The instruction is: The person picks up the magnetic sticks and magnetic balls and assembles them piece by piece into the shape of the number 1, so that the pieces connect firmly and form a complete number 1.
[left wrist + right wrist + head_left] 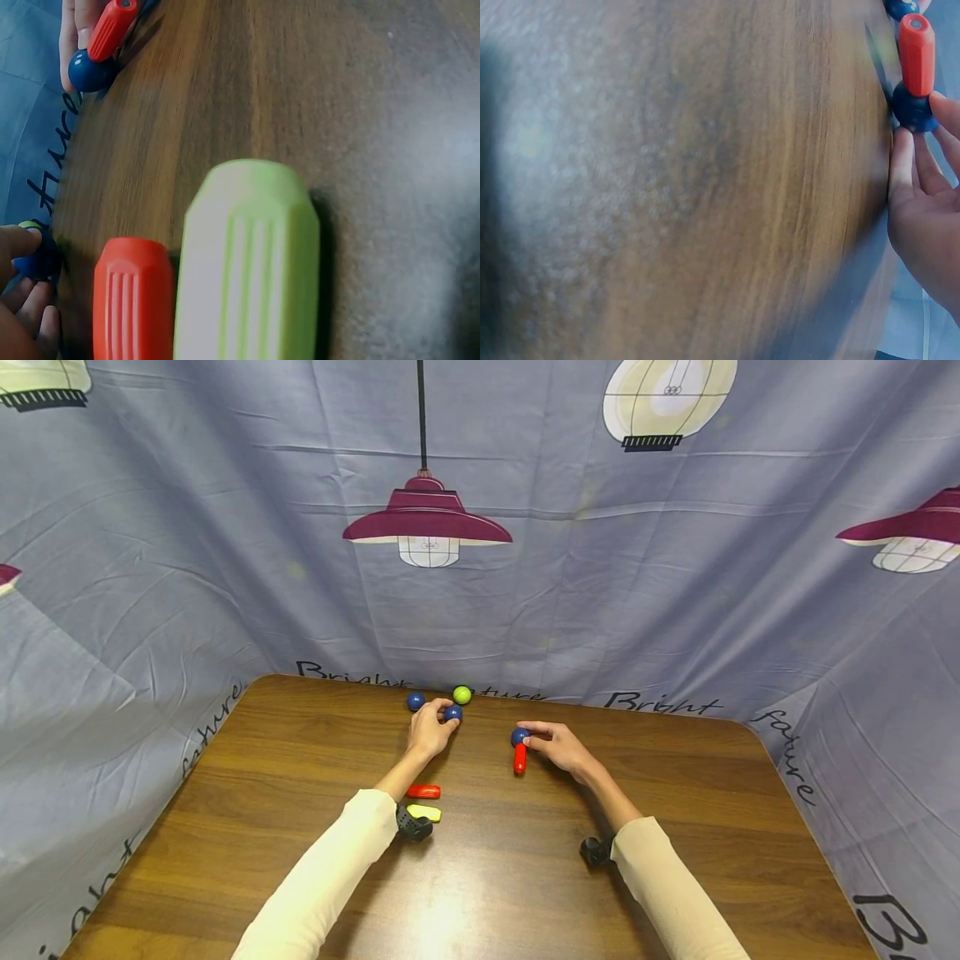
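Observation:
At the table's back edge, my left hand (429, 729) pinches a blue ball (453, 713) between thumb and fingers. A yellow-green ball (462, 695) sits just behind it, and another blue ball (416, 701) lies to the hand's left. Farther right, my right hand (557, 746) grips a blue ball (913, 111) with a ridged red stick (917, 56) joined to it. In the head view that stick points toward the front of the table. By the left wrist lie a second red stick (133, 300) and a yellow-green stick (251, 262), side by side.
The brown wooden table (480, 877) has grey printed cloth (480, 618) hanging behind it and at both sides. A black wrist camera (415, 823) on the left arm hangs close beside the yellow-green stick; another wrist camera (596, 851) is on the right arm.

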The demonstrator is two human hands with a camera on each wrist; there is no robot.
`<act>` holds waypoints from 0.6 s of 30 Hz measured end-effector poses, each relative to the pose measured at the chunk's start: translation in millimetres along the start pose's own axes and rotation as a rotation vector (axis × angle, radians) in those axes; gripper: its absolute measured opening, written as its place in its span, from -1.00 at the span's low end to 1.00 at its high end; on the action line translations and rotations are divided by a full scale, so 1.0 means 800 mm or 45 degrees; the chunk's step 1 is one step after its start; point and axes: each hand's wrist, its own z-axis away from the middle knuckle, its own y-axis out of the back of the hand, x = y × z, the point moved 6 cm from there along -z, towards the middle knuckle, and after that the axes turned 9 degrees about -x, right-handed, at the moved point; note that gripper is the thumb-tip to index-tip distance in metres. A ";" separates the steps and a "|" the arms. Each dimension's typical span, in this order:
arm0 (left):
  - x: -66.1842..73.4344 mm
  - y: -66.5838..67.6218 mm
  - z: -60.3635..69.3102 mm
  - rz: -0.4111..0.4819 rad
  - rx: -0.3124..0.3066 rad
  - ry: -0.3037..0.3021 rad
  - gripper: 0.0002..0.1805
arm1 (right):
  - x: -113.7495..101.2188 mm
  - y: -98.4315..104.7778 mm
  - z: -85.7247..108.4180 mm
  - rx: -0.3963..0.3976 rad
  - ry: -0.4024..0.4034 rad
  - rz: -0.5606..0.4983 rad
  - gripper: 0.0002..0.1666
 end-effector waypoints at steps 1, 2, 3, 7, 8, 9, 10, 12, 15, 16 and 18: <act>0.000 0.000 0.001 -0.003 -0.001 -0.007 -0.60 | 0.000 0.000 0.000 0.002 -0.003 -0.001 -0.53; 0.000 0.000 0.001 0.000 -0.007 -0.011 -0.60 | 0.000 0.000 0.000 0.004 -0.006 -0.001 -0.53; 0.001 0.001 0.002 0.001 -0.010 -0.017 -0.60 | 0.000 0.000 0.000 0.005 -0.011 0.001 -0.53; 0.005 0.000 0.006 0.013 -0.035 -0.044 -0.59 | 0.000 0.001 0.001 0.008 -0.025 0.008 -0.54; 0.006 -0.001 0.008 0.023 -0.043 -0.054 -0.59 | 0.000 0.001 0.001 0.010 -0.024 0.006 -0.54; 0.008 -0.001 0.009 0.031 -0.048 -0.071 -0.59 | 0.000 0.001 0.001 0.011 -0.021 0.004 -0.53; 0.011 -0.002 0.011 0.044 -0.055 -0.085 -0.60 | 0.000 0.001 0.001 0.011 -0.017 0.002 -0.53; 0.015 -0.005 0.015 0.064 -0.066 -0.121 -0.61 | 0.000 0.001 0.001 0.007 -0.011 0.000 -0.53; 0.021 -0.010 0.021 0.087 -0.082 -0.170 -0.62 | 0.000 0.001 0.000 0.002 -0.027 -0.007 -0.53; 0.023 -0.012 0.023 0.091 -0.086 -0.183 -0.62 | 0.000 0.001 0.000 0.000 -0.030 -0.007 -0.52; 0.027 -0.017 0.026 0.103 -0.102 -0.192 -0.63 | -0.001 0.001 0.000 -0.001 -0.038 -0.003 -0.53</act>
